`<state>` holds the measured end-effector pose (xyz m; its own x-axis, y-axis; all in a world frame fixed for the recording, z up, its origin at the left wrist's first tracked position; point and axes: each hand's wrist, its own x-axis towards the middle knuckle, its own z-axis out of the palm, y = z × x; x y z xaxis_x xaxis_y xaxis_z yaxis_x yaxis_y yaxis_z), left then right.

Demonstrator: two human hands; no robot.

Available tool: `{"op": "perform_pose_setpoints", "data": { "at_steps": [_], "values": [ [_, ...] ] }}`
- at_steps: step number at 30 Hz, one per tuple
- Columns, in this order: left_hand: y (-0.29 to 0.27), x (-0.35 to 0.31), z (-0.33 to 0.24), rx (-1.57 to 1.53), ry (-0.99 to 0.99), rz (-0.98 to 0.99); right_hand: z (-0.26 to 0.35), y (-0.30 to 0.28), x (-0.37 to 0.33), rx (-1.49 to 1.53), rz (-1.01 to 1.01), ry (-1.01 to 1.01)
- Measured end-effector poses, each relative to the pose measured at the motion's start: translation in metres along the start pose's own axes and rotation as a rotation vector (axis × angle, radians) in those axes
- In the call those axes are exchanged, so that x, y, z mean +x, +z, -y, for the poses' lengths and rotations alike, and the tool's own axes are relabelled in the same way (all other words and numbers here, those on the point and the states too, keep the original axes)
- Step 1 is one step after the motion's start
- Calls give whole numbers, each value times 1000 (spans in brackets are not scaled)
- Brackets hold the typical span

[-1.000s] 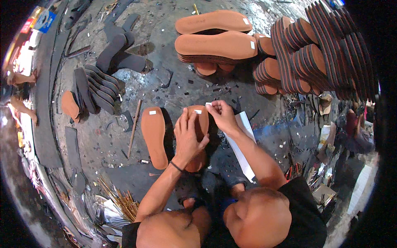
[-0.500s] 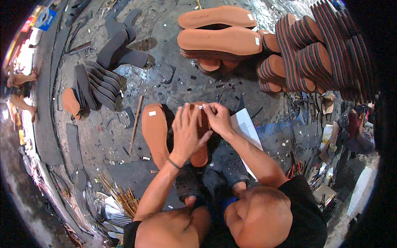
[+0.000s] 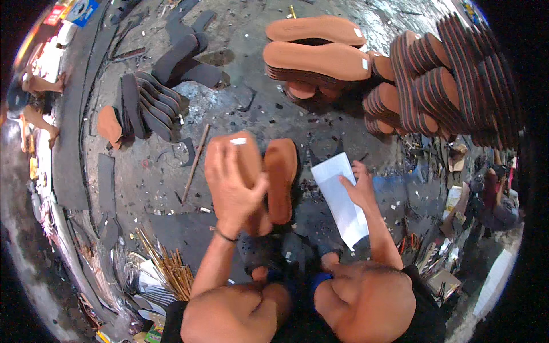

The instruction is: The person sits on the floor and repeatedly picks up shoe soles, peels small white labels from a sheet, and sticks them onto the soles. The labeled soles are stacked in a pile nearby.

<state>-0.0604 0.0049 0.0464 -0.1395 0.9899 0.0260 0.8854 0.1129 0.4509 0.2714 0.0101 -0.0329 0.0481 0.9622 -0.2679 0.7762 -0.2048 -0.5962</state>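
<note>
Beneath my left hand [image 3: 235,191] is a brown shoe sole [image 3: 247,157] with a white sticker near its far end. My fingers reach over its top and my thumb lies along its right side; the sole is blurred and appears raised. Another brown sole seems to overlap it at the left. To its right, a brown sole [image 3: 280,183] with no sticker visible lies before my feet. My right hand [image 3: 361,186] grips the right edge of a white sticker sheet [image 3: 338,194] between thumb and fingers.
Stacked brown-topped soles [image 3: 317,60] stand at the far side, with more piles [image 3: 429,86] to the right. Dark soles [image 3: 151,106] lie at the left near a thin stick [image 3: 196,163]. Scraps litter the floor, and a bundle of sticks [image 3: 166,266] lies near my left knee.
My left hand has moved left with the stickered sole, exposing another sole on the right. The right hand has left the sole and taken hold of the sticker sheet. The view has shifted slightly.
</note>
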Motion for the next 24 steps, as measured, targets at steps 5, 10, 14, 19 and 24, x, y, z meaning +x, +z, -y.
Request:
{"op": "perform_pose_setpoints", "data": {
  "at_steps": [5, 10, 14, 19, 24],
  "values": [
    [-11, -20, 13, -81, 31, 99, 23, -24, 1, 183, 50, -14],
    [8, -37, -56, -865, 102, 461, 131, -16, 19, 545, 201, -176],
    [21, -44, -49, -1215, -126, 412, 177, -16, 3, 1030, 621, 82],
    [12, -47, -21, -1321, -442, 513, 161, -16, -16, 380, 400, -478],
    [-8, -51, -38, -1606, -653, 531, 159, -5, -23, 202, 209, -613]
  ]
}}
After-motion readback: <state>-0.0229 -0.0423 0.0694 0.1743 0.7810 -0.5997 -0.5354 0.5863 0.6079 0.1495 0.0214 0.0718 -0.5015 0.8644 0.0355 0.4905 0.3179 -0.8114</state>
